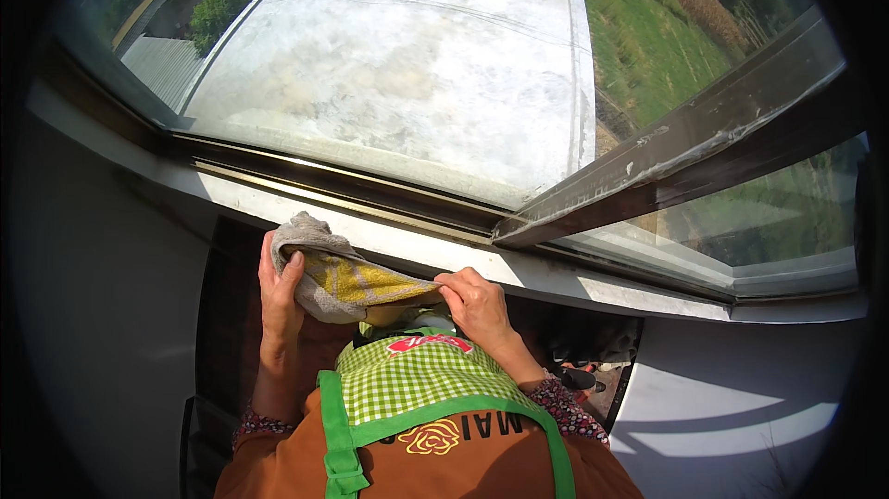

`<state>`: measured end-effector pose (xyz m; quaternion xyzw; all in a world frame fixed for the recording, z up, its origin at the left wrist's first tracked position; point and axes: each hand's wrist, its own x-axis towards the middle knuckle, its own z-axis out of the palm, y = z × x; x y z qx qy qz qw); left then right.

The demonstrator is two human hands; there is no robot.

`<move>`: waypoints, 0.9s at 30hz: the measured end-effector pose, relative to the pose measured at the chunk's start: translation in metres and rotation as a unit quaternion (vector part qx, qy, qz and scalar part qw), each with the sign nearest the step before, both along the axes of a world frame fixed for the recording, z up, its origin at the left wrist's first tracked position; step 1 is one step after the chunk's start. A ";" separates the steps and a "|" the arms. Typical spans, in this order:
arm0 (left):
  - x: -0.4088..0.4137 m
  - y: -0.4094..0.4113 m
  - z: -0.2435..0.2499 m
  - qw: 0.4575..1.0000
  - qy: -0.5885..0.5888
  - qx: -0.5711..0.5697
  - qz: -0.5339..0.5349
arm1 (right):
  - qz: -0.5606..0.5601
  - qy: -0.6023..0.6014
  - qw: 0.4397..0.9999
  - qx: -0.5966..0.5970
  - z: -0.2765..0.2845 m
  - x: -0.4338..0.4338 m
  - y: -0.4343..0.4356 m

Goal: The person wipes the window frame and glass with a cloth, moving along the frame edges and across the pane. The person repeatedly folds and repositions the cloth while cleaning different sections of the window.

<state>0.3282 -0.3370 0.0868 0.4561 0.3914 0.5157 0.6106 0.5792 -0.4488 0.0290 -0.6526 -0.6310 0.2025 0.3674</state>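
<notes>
A grey and yellow terry cloth [340,277] is stretched between my two hands, just inside a window. My left hand [281,284] grips its bunched grey end, thumb on top. With its fingertips, my right hand [472,301] pinches the narrow yellow corner. Behind the cloth runs the white window sill [389,242], with the dark metal window track [333,193] beyond it. Below the cloth is the green checked apron [417,374] that I wear over a brown top.
An upright dark window frame [667,145] with worn edges rises at the right, with a glass pane [778,214] beside it. Outside lie a pale flat roof [417,68], a corrugated roof [163,68] and grass. Several items, partly in shadow, lie low behind my right forearm.
</notes>
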 end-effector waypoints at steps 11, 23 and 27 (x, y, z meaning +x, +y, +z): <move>-0.010 0.008 -0.030 0.983 -0.026 -0.100 -0.153 | -0.246 0.108 0.960 0.071 0.078 -0.025 -0.018; -0.003 0.027 -0.059 0.960 0.026 -0.132 -0.247 | -0.128 -0.166 0.975 0.073 0.034 -0.042 0.052; 0.000 0.038 -0.060 0.956 -0.117 -0.211 -0.166 | -0.122 -0.229 0.962 0.080 0.011 -0.031 0.056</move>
